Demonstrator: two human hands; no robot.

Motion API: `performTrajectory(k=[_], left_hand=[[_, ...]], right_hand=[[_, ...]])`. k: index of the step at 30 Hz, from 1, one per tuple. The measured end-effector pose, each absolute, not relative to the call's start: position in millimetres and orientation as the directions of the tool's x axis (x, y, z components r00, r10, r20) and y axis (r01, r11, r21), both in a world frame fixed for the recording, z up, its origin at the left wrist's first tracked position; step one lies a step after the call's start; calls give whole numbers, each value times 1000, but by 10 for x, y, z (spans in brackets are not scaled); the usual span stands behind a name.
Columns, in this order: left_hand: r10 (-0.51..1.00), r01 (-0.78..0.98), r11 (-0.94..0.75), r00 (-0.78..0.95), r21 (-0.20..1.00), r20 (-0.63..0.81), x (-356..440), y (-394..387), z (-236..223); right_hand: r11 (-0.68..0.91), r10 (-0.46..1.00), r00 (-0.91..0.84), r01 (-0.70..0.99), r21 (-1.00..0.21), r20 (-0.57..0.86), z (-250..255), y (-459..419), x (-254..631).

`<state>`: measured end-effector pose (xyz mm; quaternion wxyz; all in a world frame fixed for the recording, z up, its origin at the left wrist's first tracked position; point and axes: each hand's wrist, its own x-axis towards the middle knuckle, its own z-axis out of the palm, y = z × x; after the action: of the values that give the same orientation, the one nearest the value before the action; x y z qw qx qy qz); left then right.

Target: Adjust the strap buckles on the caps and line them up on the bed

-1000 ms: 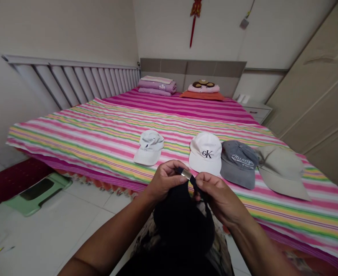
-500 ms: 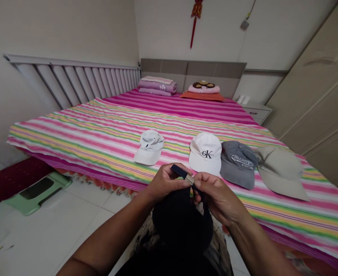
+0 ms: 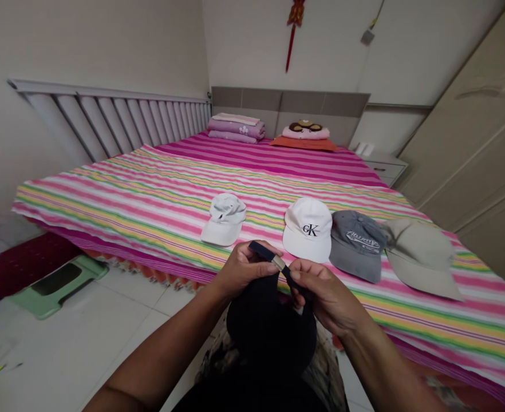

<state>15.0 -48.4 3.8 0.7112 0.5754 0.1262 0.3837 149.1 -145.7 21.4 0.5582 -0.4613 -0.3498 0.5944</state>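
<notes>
- Striped bedspread [image 3: 162, 200]: beyond L hand [image 3: 244, 272] & R hand [image 3: 325, 294].
- Blk cap [image 3: 269, 332]: below, strap [image 3: 261, 250] betw. hands.
- L hand: pinched on strap by buckle [image 3: 278, 262].
- R hand: pinched on strap, opp. side.

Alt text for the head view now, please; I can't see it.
The left hand and right hand pinch the dark strap of a black cap by its metal buckle. Beyond them on the striped bed cover lie, left to right, a small white cap, a larger white cap, a gray cap and a beige cap.
</notes>
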Motion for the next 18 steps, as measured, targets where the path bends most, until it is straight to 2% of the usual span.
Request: performTrajectory(k=[9,11,15,18], left_hand=[[642,-340,8,723,940,256,108,-481,31],[596,-319,83,775,944,210,80,-469,35],[426,-316,339,892,886,155,37,-368,79],[295,-147,422,955,895,18,35,-248,143]], right_hand=[[-123,987,53,-357,-926,-152,235,-1456,1468],[-120,987,57,-344,-931,-148,246,-1460,1470],[-126,986,64,-310,-942,-153,259,-1463,1490],[-118,988,60,-274,-955,-139,253,-1462,1517]])
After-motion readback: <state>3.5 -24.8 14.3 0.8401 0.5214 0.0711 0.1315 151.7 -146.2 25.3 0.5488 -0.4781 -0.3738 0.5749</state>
